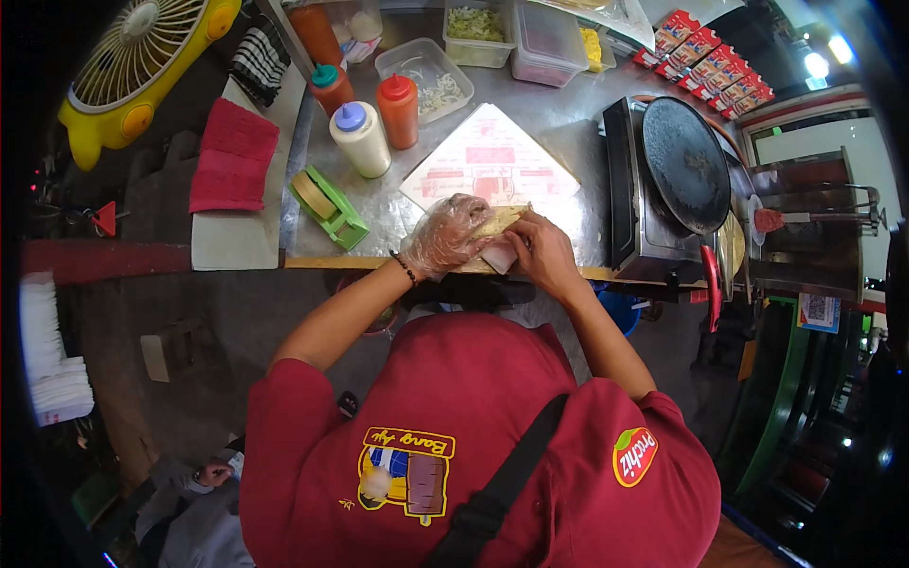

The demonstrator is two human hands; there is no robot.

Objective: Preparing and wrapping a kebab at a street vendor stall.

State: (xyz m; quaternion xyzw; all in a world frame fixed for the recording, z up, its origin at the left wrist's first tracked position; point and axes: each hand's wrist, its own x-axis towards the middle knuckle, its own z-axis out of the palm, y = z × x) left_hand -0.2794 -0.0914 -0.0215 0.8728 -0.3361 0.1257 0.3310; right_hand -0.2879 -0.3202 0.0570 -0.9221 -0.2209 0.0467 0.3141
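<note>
My left hand (pixel 446 238), in a clear plastic glove and with a dark bead bracelet at the wrist, grips a rolled flatbread (pixel 501 221) at the front edge of the metal counter. My bare right hand (pixel 548 248) pinches the roll's right end and a piece of pale paper (pixel 499 255) below it. Part of the roll is hidden behind my fingers. Just beyond both hands lies a printed white wrapping sheet or stack of sheets (pixel 490 153), turned corner-on. Its near corner is covered by the hands and the roll.
Left stand a green tape dispenser (pixel 329 207) and squeeze bottles of white (pixel 361 140) and red sauce (pixel 398 112). Behind are plastic tubs, one with shredded lettuce (pixel 477 28). At right, a black flat pan (pixel 687 163) sits on a stove, its red handle (pixel 711 287) jutting past the counter.
</note>
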